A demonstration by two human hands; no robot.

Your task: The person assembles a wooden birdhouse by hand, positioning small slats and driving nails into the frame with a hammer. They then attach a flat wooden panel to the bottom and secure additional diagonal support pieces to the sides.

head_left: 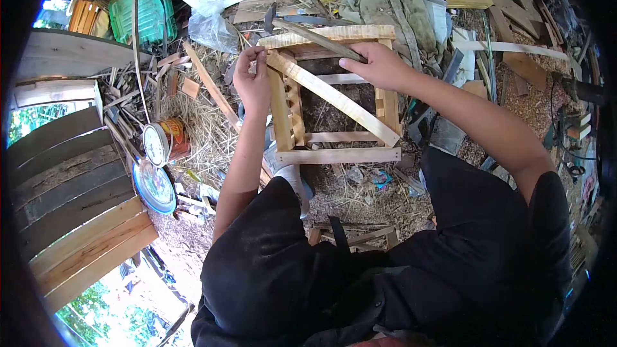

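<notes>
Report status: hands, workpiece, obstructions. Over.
Right hand gripping hammer. Left hand at far-left corner of wooden frame, beside upper end of diagonal slat. Hammer handle crosses view of far rail.

Ground (334, 200) was littered with wood shavings (533, 125) and loose straw (205, 148). A narrow wooden strip (211, 85) lay on the straw; a tin (177, 136) and blue-rimmed disc (154, 186) rested nearby.

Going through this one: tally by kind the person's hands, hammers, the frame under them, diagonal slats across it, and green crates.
Hands: 2 (left hand, right hand)
Hammer: 1
Wooden frame: 1
Diagonal slat: 1
Green crate: 1
Total: 6
</notes>
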